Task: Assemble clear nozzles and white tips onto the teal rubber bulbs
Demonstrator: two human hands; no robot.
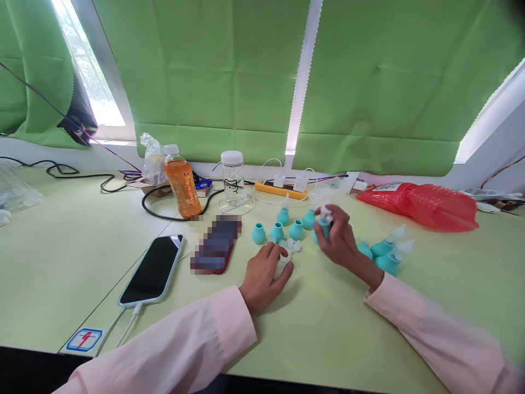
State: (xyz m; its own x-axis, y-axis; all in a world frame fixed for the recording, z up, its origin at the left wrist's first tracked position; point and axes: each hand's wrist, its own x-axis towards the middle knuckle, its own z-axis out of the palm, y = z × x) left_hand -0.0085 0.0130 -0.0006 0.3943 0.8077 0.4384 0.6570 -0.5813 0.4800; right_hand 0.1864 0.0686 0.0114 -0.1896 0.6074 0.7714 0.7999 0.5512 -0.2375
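Observation:
My right hand (339,241) is closed around a teal rubber bulb (324,225) with a clear white tip, held just above the table. My left hand (264,273) rests on the table with its fingers curled on small clear plastic tips (289,247). Several bare teal bulbs (276,232) stand in a loose row just beyond both hands. Two or three finished bulbs with white tips (389,253) lie on their sides to the right of my right wrist. Both arms wear pale pink sleeves.
Two phones lie left of my hands, one black on a white cable (153,269), one blurred (216,244). Behind stand an orange drink bottle (182,183), a clear jar (232,176) and a yellow power strip (281,189). A red plastic bag (422,203) lies at right.

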